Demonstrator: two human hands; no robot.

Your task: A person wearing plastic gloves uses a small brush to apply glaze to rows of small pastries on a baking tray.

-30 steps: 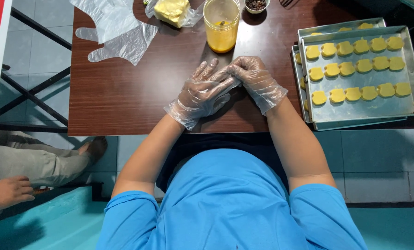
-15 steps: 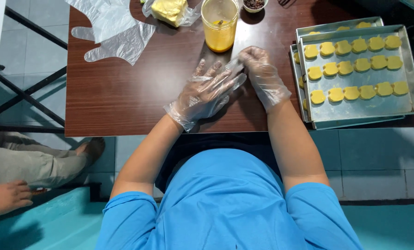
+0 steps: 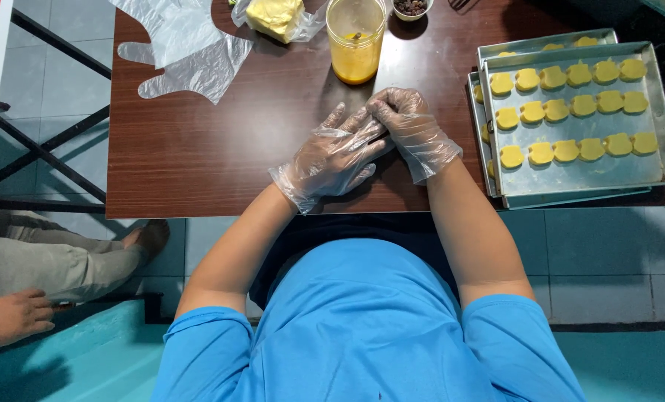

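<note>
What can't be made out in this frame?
- Head view: anything between the left hand and right hand; the gloved fingers cover it.
- Lower tray: mostly hidden under the top tray.
- Small bowl: cut by the top edge.

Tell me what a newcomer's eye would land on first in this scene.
First, the two gloved hands meeting at the middle of the dark wooden table: the right hand grips the fingers of the left hand. Next, the metal tray at the right, lined with rows of yellow dough pieces. Behind the hands stands a clear cup of orange-yellow liquid, with spare plastic gloves at the far left corner.
</note>
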